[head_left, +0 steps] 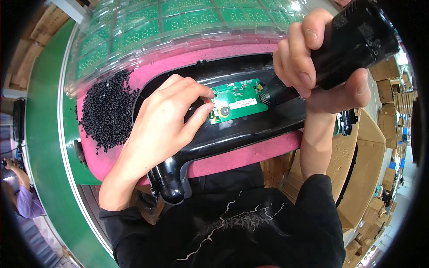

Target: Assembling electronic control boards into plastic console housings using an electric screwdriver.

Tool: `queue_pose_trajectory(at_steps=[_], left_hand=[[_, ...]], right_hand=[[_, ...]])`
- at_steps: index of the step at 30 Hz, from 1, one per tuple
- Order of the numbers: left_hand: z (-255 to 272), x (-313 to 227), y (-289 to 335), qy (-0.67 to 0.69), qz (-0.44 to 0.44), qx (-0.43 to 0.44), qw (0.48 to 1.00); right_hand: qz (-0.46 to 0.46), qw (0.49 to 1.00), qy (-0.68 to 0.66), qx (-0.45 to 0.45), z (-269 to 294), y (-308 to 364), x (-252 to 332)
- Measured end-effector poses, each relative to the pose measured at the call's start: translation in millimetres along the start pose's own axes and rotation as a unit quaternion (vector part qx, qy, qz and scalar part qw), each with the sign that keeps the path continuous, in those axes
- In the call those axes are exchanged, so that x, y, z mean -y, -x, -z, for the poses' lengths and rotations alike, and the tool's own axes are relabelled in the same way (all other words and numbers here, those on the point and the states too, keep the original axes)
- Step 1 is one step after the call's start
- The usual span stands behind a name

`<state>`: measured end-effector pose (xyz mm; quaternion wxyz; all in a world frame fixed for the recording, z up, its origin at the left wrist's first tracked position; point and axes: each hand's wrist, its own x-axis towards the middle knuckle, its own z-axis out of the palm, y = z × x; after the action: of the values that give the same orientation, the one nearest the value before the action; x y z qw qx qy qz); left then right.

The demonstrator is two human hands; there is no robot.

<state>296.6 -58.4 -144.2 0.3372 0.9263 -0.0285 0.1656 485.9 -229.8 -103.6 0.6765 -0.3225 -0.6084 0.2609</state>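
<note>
1. The working tip of the black cylindrical tool [357, 42] is lost in dark against dark, near the right end of the green circuit board [230, 91]; I cannot tell whether they touch.
2. My right hand [304, 58] is clamped around that tool, fingers on one side, thumb on the other.
3. My left hand [161, 118] has thumb and forefinger tips close together at the board's left end, beside a small red part; whether they pinch or merely press, I cannot tell. My other left fingers are mostly hidden.
4. The board lies in the hollow of a glossy black plastic shell [250, 128], whose ends my hands partly cover.
5. Under the shell is a pink mat [250, 152] on a green tabletop [49, 111]. Clear trays [192, 40] of circuit boards are cut off above; the pieces in the black heap [107, 111] are too small to identify.
6. Cardboard boxes [388, 114] stack up at right; a purple sleeve [29, 201] shows at far left.
7. The board carries a white label [243, 104] with tiny, illegible print; my black shirt [214, 245] has faint lettering and pale lightning streaks.
</note>
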Motion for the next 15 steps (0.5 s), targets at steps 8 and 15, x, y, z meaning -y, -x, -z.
queue_pose_trajectory(at_steps=[8, 15], left_hand=[[18, 11, -6, -0.169, -0.068, -0.173, 0.968], [20, 27, -1, -0.205, 0.032, -0.055, 0.977]], right_hand=[[-0.089, 0.898, 0.032, -0.430, 6, -4, 13], [-0.036, 0.803, -0.173, -0.569, 38, 10, 21]])
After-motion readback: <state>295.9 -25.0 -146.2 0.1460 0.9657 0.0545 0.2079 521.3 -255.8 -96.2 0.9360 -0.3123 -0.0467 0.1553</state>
